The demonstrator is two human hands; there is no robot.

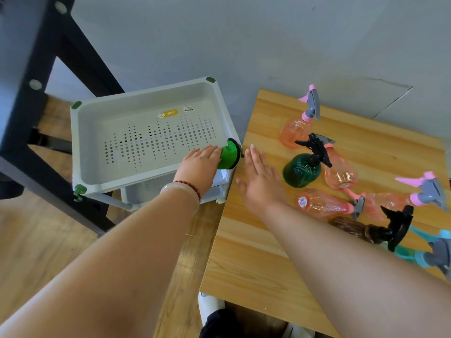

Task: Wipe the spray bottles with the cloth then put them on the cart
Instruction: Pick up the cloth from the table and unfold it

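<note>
Plainly the risks sit at the cart's (146, 95) front right corner, where the green cloth (229, 156) lies bunched over the rim, partly hanging outside it. The left grip (202, 161) rests on the cloth with the fingers laid against it; whether they have closed round it I cannot tell, since the fingertips are lost in the folds. If the hand pulls away with only a light touch, the cloth could slide off the rim and drop into the gap between cart and tabletop (244, 252). A hard tug could also shift the cart, which probably rolls easily. The right grip (261, 176) is spread flat, fingers straight, over the near-left part of the tabletop and holds nothing. The bottles are all on the tabletop, none yet in the cart, and they are crowded. The green bottle (301, 170) stands nearest that hand, a pink bottle (295, 130) stands behind it, and other pink ones (322, 203) lie on their sides touching one another. A brown bottle (353, 229) and a teal bottle (415, 254) lie by the right edge. A sweeping reach could topple the standing ones or roll a lying one off. Their triggers overlap, so lifting one may drag its neighbour.
</note>
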